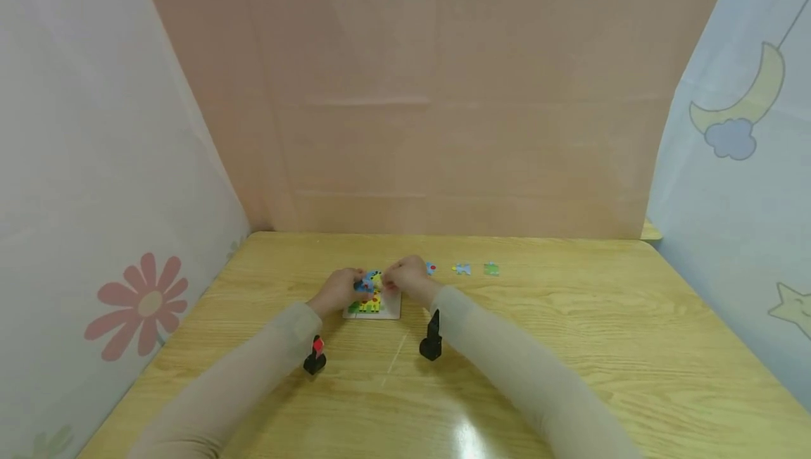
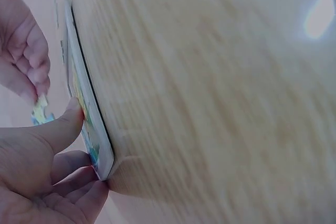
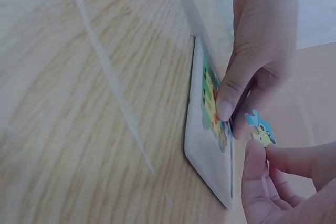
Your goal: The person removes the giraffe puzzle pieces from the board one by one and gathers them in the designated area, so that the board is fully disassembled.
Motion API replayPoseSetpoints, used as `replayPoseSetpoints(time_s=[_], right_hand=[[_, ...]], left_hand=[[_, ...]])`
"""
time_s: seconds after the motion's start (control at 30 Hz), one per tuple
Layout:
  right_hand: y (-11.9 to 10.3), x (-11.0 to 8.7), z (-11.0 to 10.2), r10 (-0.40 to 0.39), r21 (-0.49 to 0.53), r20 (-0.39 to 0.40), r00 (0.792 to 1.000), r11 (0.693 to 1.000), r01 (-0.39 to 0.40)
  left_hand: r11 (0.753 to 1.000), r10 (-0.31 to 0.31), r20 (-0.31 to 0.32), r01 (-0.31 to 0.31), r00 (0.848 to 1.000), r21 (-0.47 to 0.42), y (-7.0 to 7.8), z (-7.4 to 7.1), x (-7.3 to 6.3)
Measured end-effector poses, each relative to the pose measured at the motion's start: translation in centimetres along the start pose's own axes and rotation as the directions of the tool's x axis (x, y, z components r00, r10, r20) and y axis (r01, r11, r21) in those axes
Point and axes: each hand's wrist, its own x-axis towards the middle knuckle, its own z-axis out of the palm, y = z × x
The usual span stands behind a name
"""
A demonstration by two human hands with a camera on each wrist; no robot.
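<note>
A white puzzle board [image 1: 391, 310] lies on the table, bearing joined pieces with a yellow giraffe picture [image 1: 369, 305]. My left hand [image 1: 336, 292] holds the board at its left side; the thumb [image 2: 71, 116] presses on the pieces while the other fingers curl by the edge. Above the board's far part, my right hand [image 1: 407, 274] pinches a yellow and blue puzzle piece [image 3: 261, 129] between thumb and finger. The piece is tilted up, and whether it touches the joined pieces cannot be told.
Three loose pieces lie in a row right of the board: a blue one with red [image 1: 432, 268], a blue and yellow one [image 1: 462, 269] and a green one [image 1: 491, 269]. Black wrist mounts [image 1: 431, 345] hang under both sleeves. A pinkish-brown sheet [image 1: 443, 128] rises behind the table.
</note>
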Motion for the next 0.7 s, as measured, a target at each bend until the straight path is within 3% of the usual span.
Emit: replayPoseSetpoints(time_s=[0.33, 0.7], right_hand=[[0.0, -1.4, -1.8, 0.009, 0.028, -0.011, 1.000, 1.000, -0.009], [1.5, -1.9, -4.6, 0.032, 0.048, 0.009, 0.999, 0.998, -0.032]], left_hand=[[1.000, -0.002, 0.056, 0.003, 0.998, -0.016, -0.6, 0.0, 0.3], [0.998, 0.026, 0.085, -0.030, 0.996, 0.050, -0.9, 0.3, 0.6]])
